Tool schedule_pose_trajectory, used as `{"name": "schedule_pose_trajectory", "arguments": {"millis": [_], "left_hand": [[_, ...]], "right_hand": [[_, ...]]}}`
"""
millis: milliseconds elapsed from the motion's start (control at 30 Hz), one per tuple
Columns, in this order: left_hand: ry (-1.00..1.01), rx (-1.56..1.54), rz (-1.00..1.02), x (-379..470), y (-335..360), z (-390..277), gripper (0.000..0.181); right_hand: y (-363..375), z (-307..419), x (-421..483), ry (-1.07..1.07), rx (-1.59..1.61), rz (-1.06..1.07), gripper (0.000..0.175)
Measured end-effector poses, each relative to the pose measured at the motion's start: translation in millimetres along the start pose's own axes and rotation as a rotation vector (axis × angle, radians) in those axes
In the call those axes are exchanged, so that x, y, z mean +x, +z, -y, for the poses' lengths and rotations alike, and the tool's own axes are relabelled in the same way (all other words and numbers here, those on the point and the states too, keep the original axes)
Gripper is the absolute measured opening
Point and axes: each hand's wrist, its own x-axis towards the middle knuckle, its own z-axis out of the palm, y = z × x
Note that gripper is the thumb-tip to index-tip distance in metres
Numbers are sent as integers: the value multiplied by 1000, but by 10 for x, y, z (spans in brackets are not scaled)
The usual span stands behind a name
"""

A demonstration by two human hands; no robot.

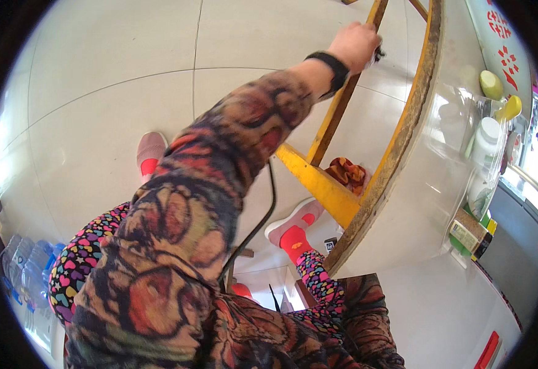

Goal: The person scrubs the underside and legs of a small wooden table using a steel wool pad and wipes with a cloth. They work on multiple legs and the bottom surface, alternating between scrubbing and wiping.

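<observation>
My left hand (354,44), with a black band at the wrist, reaches out over a yellow wooden rail (338,115) beneath a table. Its fingers are curled at the rail. A small dark thing (379,54) pokes out from under them; blur and the hand hide what it is. The rail joins a wider yellow crosspiece (319,182), which meets the table's worn wooden edge (407,124). My right hand is out of view; a patterned piece of clothing (365,300) shows at lower right.
A crumpled red-orange cloth (347,175) lies beside the crosspiece. The white tabletop (402,203) carries a clear plastic holder (469,138), a white bottle (488,131) and a box (469,233). Plastic bottles (33,272) stand at left. A black cable (269,203) hangs near my arm above the tiled floor (112,46).
</observation>
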Motion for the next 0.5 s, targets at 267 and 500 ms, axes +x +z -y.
{"name": "schedule_pose_trajectory", "arguments": {"millis": [267, 500], "left_hand": [[175, -375, 431, -1914, -753, -375, 8], [325, -241, 146, -1078, -364, -52, 15]], "right_hand": [[25, -12, -48, 20, -6, -8, 15], [48, -60, -34, 31, 0, 2, 15]]}}
